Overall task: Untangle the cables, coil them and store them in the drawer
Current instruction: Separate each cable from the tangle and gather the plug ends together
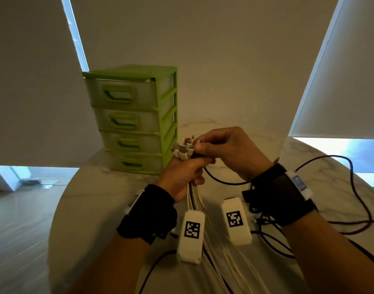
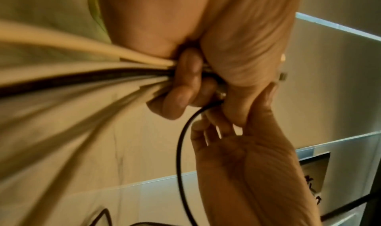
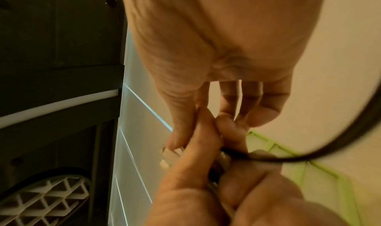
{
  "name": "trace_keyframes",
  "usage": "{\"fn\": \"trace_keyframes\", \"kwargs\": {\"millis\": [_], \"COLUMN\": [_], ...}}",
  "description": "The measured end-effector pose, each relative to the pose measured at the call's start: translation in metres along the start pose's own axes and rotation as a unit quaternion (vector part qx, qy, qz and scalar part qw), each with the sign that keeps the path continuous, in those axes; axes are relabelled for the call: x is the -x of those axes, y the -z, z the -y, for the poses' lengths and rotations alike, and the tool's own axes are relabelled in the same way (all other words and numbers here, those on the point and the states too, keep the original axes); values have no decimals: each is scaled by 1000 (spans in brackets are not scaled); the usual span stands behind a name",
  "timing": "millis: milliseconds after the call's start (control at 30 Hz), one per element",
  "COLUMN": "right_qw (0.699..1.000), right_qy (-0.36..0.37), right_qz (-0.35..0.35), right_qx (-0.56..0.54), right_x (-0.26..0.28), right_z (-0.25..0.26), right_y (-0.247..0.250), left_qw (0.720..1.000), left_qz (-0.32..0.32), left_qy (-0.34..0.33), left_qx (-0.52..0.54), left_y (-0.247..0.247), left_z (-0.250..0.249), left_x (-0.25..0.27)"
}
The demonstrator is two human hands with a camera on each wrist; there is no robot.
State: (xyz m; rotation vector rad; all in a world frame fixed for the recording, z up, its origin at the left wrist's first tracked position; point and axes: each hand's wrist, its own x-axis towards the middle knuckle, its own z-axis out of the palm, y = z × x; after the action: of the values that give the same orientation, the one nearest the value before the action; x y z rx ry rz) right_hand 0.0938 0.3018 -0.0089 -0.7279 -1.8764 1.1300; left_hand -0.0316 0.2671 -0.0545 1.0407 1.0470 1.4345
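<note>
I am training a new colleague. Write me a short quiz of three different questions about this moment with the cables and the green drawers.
1. True or false: one drawer of the green drawer unit is pulled open.
2. Which hand grips the bundle of white cables? A) left hand B) right hand C) neither
3. Fill in: the single cable that loops from the right hand's fingers is ____ in colour.

Key
1. False: all four drawers appear closed.
2. A: the left hand holds the bundle just below the connector ends.
3. Black.
</note>
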Motion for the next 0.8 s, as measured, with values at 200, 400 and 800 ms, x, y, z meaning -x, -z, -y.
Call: {"fn": "trace_keyframes", "kwargs": {"millis": [200,400,800], "right_qw": [931,730,682], "right_qy": [-68,-334,-433], "right_qz": [88,136,226], "right_qx": [348,581,545], "right_x": [13,61,59], "right_z": [30,-2,-38], "right_y": [54,134,111], "left_qw": [996,993,981], "left_qz": [-25,-15,60], "left_qy": [1,-7,14], "left_qx": [80,113,184], "left_y": [9,15,21], "left_z": [-10,-13,-28], "left_x": [-8,-10,-2]}}
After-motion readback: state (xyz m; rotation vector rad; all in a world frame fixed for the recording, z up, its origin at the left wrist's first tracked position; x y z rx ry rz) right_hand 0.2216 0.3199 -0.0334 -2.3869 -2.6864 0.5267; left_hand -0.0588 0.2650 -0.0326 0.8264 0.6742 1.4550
